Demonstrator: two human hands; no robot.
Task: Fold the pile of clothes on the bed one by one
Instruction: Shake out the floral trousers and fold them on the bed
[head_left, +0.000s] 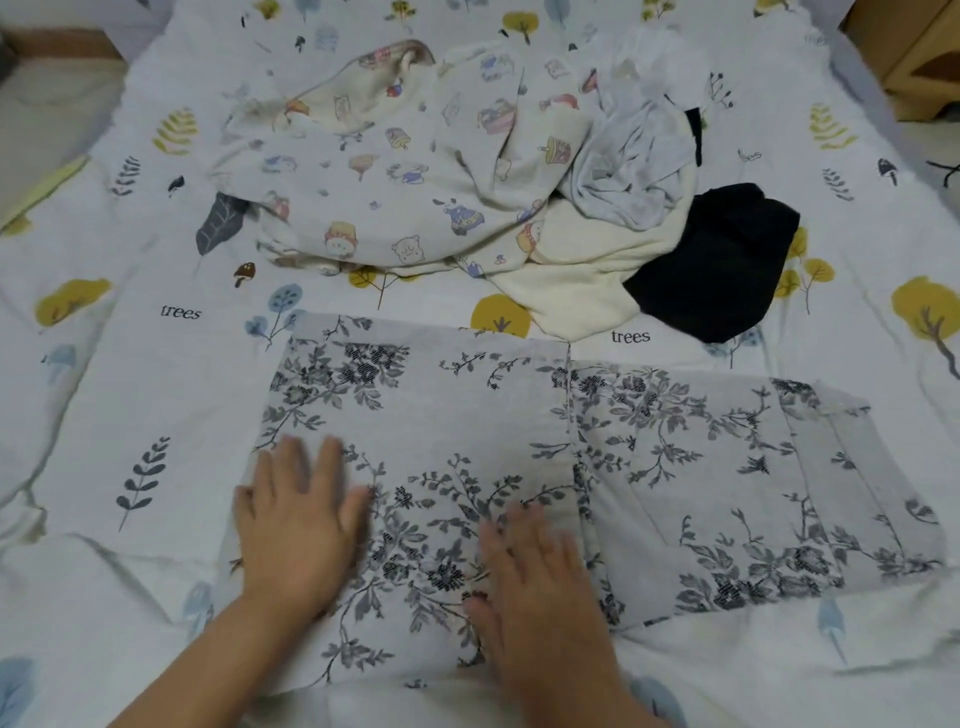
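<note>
Floral garment (519, 467) lies flat on the bed (130, 364), nearest the person, long axis running left to right. A seam or fold edge crosses it near mid-length; right portion extends well beyond both hands.

Left hand (298, 519): fingers straight, palm down, pressing the garment's left end. Right hand (535, 582): fingers straight, flat on the cloth just left of the seam, slightly blurred. Neither hand grips anything.

Unfolded pile sits beyond the garment's far edge: cartoon-print garment (395, 171), pale grey garment (634, 161), cream garment (576, 280), black garment (717, 265).

Judgement: smoothing step, fold not yet made. Both hands sit over the left half, so the free right half lies to the right; right hand is nearer to it. Likely fold runs across the long axis
</note>
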